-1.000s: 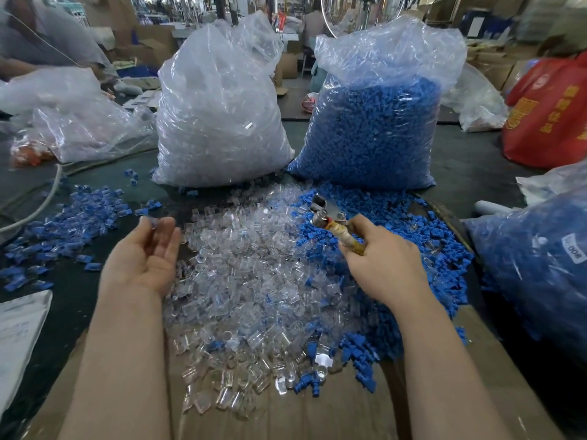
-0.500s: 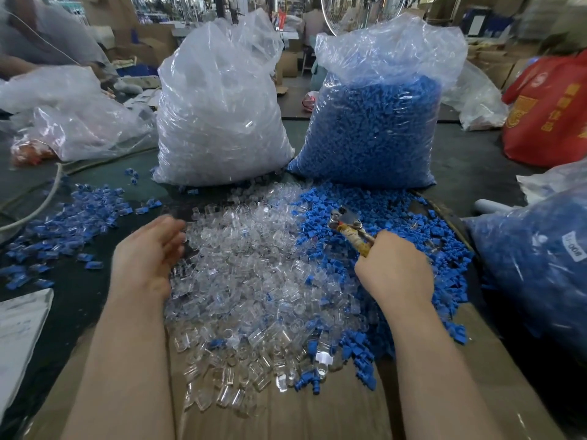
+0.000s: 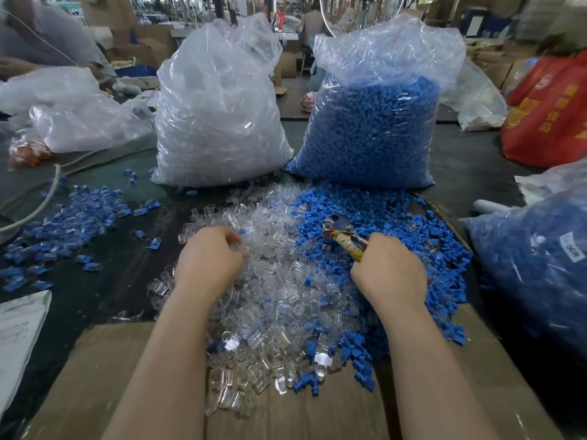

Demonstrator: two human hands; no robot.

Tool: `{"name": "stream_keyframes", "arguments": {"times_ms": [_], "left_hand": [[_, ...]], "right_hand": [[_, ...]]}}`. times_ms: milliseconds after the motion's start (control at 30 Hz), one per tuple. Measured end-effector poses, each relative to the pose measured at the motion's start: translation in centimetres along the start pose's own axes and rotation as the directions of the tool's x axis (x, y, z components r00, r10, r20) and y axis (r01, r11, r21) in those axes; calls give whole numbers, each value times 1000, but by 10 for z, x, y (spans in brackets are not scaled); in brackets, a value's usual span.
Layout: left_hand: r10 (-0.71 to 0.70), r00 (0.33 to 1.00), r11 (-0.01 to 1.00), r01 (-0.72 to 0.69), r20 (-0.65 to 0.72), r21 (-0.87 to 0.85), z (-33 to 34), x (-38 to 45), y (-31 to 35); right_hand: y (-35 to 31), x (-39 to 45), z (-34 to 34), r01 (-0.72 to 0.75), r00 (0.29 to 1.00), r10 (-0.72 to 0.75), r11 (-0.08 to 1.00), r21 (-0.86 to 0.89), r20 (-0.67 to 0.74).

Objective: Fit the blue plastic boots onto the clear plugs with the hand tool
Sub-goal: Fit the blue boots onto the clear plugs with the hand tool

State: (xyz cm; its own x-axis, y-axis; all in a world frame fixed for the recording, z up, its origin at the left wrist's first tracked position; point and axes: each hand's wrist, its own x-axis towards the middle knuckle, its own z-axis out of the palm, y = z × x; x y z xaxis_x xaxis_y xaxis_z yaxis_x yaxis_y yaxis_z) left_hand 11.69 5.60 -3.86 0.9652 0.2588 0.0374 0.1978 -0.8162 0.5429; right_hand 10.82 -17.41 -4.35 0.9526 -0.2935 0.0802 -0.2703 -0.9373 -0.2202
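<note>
A heap of clear plugs (image 3: 279,281) covers the middle of the table, with a heap of loose blue boots (image 3: 390,217) to its right. My left hand (image 3: 208,260) lies knuckles-up on the left side of the clear heap, fingers curled down into the plugs; what the fingertips hold is hidden. My right hand (image 3: 389,271) grips the wrapped handle of the metal hand tool (image 3: 341,233), whose jaws point up-left over the edge of the blue heap.
Two tall plastic bags stand behind: clear plugs (image 3: 219,115) and blue boots (image 3: 374,128). Fitted blue-and-clear pieces (image 3: 66,217) are scattered at left. Another bag of blue parts (image 3: 536,265) sits at right, a red bag (image 3: 549,115) far right. Brown cardboard (image 3: 95,376) lies at the near edge.
My left hand turned palm-down and moved right onto the clear heap, fingers curling in. My right hand carried the tool lower and to the right, toward the blue boots.
</note>
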Motion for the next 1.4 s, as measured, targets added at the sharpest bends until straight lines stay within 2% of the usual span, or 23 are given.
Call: {"name": "stream_keyframes", "arguments": {"times_ms": [267, 467, 667, 733, 833, 967, 1167, 1400], "left_hand": [[63, 990, 959, -94, -125, -266, -4, -4, 8], [146, 989, 876, -138, -18, -462, -3, -8, 24], [183, 979, 755, -79, 94, -651, 5, -13, 36], [193, 974, 751, -66, 122, -657, 7, -14, 38], [193, 974, 744, -65, 121, -665, 9, -15, 39], [172, 980, 731, -55, 105, -680, 9, -15, 40], [193, 977, 707, -77, 87, -703, 7, -19, 44], [192, 981, 690, -104, 42, -717, 12, -19, 48]], "right_hand": [[0, 2, 1, -22, 999, 23, 999, -25, 26], [-2, 3, -4, -22, 1000, 22, 997, 70, 6], [-1, 3, -5, -4, 1000, 4, 988, 152, 2], [0, 3, -6, 0, 1000, 3, 995, 101, -31], [8, 5, -5, -72, 995, 76, 996, 46, -72], [17, 8, -3, -158, 986, 159, 987, 16, -41], [12, 9, -1, -117, 992, 116, 993, 16, 42], [11, 9, 0, -67, 997, 70, 993, 94, -33]]}}
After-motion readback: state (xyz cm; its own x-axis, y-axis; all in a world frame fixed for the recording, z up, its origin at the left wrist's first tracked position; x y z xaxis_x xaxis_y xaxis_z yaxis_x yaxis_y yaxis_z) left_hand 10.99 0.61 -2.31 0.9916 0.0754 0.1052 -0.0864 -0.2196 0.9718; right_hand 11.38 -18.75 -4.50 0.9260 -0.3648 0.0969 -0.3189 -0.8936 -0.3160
